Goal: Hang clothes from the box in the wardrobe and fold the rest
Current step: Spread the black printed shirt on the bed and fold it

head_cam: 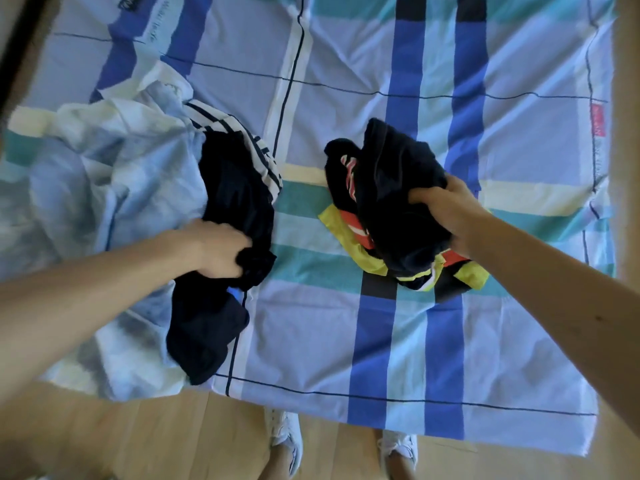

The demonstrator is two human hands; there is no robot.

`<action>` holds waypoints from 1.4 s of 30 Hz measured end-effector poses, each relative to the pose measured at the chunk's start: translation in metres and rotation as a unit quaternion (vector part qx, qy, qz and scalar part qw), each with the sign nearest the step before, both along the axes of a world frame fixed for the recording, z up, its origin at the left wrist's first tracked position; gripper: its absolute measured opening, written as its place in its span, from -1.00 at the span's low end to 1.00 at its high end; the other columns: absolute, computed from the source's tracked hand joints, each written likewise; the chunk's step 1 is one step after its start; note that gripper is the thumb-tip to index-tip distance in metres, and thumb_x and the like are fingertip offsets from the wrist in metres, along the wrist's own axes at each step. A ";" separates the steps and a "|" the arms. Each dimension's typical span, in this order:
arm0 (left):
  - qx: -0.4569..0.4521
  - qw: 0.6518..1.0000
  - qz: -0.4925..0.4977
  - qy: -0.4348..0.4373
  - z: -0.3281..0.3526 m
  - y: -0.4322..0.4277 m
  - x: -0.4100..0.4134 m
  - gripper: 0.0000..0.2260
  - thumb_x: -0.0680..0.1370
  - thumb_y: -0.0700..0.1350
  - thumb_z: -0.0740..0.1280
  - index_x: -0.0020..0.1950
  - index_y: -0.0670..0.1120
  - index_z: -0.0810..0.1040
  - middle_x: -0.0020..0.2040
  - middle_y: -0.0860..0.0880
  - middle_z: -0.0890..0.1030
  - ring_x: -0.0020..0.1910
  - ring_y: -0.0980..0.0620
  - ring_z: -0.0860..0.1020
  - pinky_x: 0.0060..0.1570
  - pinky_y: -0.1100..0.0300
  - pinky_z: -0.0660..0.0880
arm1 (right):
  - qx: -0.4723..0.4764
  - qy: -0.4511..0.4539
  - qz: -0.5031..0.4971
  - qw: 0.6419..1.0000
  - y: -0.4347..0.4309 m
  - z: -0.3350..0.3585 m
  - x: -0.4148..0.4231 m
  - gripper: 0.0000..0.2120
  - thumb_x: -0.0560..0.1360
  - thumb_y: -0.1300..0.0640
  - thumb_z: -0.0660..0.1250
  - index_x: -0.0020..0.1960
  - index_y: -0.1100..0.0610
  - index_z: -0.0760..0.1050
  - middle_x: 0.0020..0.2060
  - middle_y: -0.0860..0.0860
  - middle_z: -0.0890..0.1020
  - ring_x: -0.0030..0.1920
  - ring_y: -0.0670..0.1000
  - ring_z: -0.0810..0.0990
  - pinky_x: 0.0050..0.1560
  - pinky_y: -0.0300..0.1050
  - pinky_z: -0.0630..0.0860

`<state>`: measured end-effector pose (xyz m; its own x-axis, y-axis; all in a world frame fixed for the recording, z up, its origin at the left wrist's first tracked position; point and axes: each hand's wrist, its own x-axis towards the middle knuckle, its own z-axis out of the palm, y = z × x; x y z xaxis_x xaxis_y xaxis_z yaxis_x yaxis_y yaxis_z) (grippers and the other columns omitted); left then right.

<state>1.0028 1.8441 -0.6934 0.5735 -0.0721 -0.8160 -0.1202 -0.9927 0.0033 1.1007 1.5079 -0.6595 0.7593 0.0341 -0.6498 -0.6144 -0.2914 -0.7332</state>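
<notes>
On the checked bedsheet [346,341] lie two heaps of clothes. My left hand [221,249] grips a bunched dark navy garment [228,188] that lies over a pale blue and white shirt [114,174] and a navy-and-white striped piece [239,128]. My right hand [446,209] grips another dark navy garment [391,181], held crumpled just above a yellow, red and black garment [349,230] on the sheet. The box and the wardrobe are out of view.
The bed's near edge runs along a wooden floor [138,438], where my two white shoes [287,441] stand. A dark frame edge [20,46] shows at the top left, and a red label [598,120] sits near the sheet's right edge.
</notes>
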 end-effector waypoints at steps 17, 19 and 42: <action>-0.419 0.816 0.096 -0.387 0.492 -0.204 0.081 -0.79 0.61 0.09 0.33 0.16 0.02 0.54 -0.02 0.18 0.60 0.03 0.12 0.60 -0.09 0.37 0.43 | 0.085 -0.188 0.045 0.977 -0.072 0.469 0.023 -0.23 0.25 -0.49 0.37 0.25 0.02 0.48 0.12 -0.01 0.67 0.12 0.00 0.66 0.26 0.06 0.56; -0.368 0.821 0.042 -0.434 0.567 -0.209 0.082 -0.85 0.63 0.15 0.24 -0.11 0.17 0.45 -0.21 0.22 0.54 -0.19 0.12 0.59 -0.20 0.18 0.39 | 0.061 -0.236 0.055 0.968 -0.094 0.535 0.027 -0.29 0.32 -0.47 0.35 0.21 0.06 0.47 0.07 -0.02 0.66 0.06 -0.03 0.65 0.21 0.00 0.56; -0.149 0.699 -0.068 -0.696 0.894 -0.117 0.027 -0.72 0.70 0.01 0.14 -0.05 -0.04 0.57 -0.43 0.17 0.42 -0.42 0.17 0.41 -0.33 0.11 0.35 | -0.109 -0.484 -0.159 0.854 -0.199 0.840 0.029 -0.51 0.59 -0.08 0.25 -0.05 0.38 0.60 -0.36 0.10 0.51 -0.34 0.07 0.43 -0.31 -0.10 0.35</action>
<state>1.0300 1.7268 0.2010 0.7679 -0.2517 0.5891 -0.3064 -0.9519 -0.0072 1.1299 1.3086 0.1800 0.8925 -0.3154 0.3224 0.1750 -0.4166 -0.8921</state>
